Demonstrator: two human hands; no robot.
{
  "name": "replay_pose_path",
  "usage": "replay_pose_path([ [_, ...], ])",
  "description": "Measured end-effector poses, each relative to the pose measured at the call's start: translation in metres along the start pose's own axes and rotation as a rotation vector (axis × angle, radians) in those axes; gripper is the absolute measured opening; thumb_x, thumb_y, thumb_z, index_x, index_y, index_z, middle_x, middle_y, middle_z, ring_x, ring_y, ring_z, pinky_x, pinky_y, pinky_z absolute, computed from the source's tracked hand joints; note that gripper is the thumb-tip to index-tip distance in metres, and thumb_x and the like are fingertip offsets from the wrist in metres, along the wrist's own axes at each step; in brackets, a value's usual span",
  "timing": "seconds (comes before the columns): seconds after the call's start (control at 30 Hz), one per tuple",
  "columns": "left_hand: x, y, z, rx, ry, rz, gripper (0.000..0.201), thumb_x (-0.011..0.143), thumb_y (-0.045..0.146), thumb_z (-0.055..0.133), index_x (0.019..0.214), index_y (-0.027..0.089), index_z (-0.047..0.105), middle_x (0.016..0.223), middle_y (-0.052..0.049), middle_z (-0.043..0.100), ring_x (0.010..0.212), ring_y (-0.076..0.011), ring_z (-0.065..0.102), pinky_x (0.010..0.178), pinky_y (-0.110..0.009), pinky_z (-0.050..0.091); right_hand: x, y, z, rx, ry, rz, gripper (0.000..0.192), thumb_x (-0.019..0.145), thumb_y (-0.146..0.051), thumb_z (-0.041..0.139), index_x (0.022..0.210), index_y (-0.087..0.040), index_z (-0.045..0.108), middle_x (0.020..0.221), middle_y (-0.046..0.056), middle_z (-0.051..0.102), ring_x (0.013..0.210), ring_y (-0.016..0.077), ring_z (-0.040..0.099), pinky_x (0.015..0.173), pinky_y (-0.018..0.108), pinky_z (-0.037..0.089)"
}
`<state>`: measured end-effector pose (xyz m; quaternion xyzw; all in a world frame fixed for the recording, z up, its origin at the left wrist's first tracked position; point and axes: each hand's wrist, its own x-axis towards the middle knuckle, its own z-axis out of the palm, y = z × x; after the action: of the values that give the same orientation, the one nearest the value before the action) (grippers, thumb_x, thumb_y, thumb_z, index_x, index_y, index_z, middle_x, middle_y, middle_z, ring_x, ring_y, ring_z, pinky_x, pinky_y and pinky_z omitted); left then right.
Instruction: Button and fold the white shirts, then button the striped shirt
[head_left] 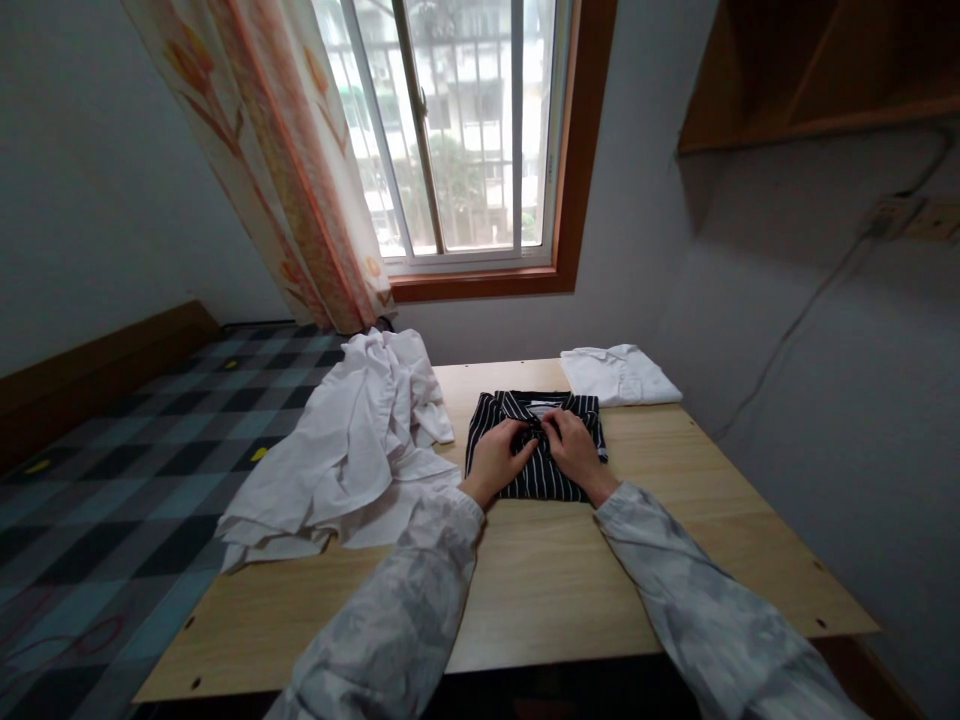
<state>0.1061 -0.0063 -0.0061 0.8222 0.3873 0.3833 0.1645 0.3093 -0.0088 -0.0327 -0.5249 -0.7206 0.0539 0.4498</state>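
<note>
A black shirt with white stripes [544, 484] lies folded on the wooden table, its collar at the far side. My left hand [498, 458] rests on the left part of the shirt, fingers bent at the front just below the collar. From the other side my right hand [572, 442] reaches to the same spot, thumb and fingers pinched on the shirt near the collar opening. Both hands' fingertips are close together there, and the cloth between them is partly hidden.
Left on the table [555, 590] is a loose heap of white clothing [352, 440], hanging over towards the checked bed [127, 460]. A folded white garment [622, 375] lies at the far right corner. Beyond are a curtain [285, 170] and a window [465, 130].
</note>
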Motion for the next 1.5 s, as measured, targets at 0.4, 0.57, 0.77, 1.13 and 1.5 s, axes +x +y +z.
replay_pose_path([
  [0.4, -0.001, -0.010, -0.003, -0.315, 0.032, -0.116, 0.020, 0.102, 0.040, 0.071, 0.103, 0.021, 0.078, 0.100, -0.005, 0.080, 0.088, -0.0209, 0.070, 0.083, -0.034, 0.054, 0.000, -0.018, -0.008, 0.163, -0.083, -0.123, 0.022, 0.111, -0.026, 0.048, 0.119, -0.026, 0.068, 0.117, 0.009, 0.076, 0.113, 0.0281, 0.069, 0.105, 0.046, 0.053],
  [0.57, -0.002, -0.015, -0.004, -0.410, 0.033, -0.144, 0.030, 0.106, 0.049, 0.062, 0.103, 0.020, 0.069, 0.096, -0.004, 0.073, 0.086, -0.0190, 0.065, 0.082, -0.032, 0.054, 0.001, -0.022, -0.012, 0.141, -0.033, -0.202, 0.012, 0.104, -0.028, 0.064, 0.115, -0.025, 0.068, 0.113, 0.009, 0.073, 0.111, 0.0301, 0.068, 0.102, 0.049, 0.055],
  [0.77, -0.001, -0.021, -0.002, -0.576, -0.037, -0.228, 0.040, 0.104, 0.060, 0.063, 0.104, 0.020, 0.063, 0.085, 0.001, 0.065, 0.074, -0.0163, 0.062, 0.075, -0.031, 0.053, 0.000, -0.024, -0.012, 0.072, 0.132, -0.214, 0.015, 0.103, -0.029, 0.070, 0.117, -0.026, 0.071, 0.120, 0.011, 0.069, 0.115, 0.0320, 0.065, 0.102, 0.050, 0.055],
  [1.13, -0.001, -0.022, 0.000, -0.658, -0.030, -0.270, 0.042, 0.096, 0.059, 0.072, 0.105, 0.018, 0.066, 0.098, -0.003, 0.073, 0.080, -0.0189, 0.073, 0.080, -0.034, 0.060, -0.001, -0.030, -0.010, 0.038, 0.054, -0.260, 0.007, 0.103, -0.028, 0.073, 0.108, -0.024, 0.075, 0.101, 0.007, 0.075, 0.100, 0.0289, 0.069, 0.093, 0.047, 0.052],
  [1.5, 0.001, -0.014, -0.007, -0.569, -0.036, -0.237, 0.037, 0.099, 0.054, 0.072, 0.099, 0.018, 0.072, 0.088, -0.004, 0.075, 0.079, -0.0186, 0.067, 0.076, -0.032, 0.054, 0.000, -0.031, -0.009, 0.048, 0.078, -0.307, 0.008, 0.095, -0.020, 0.077, 0.101, -0.024, 0.074, 0.093, 0.005, 0.074, 0.095, 0.0275, 0.070, 0.096, 0.048, 0.055],
])
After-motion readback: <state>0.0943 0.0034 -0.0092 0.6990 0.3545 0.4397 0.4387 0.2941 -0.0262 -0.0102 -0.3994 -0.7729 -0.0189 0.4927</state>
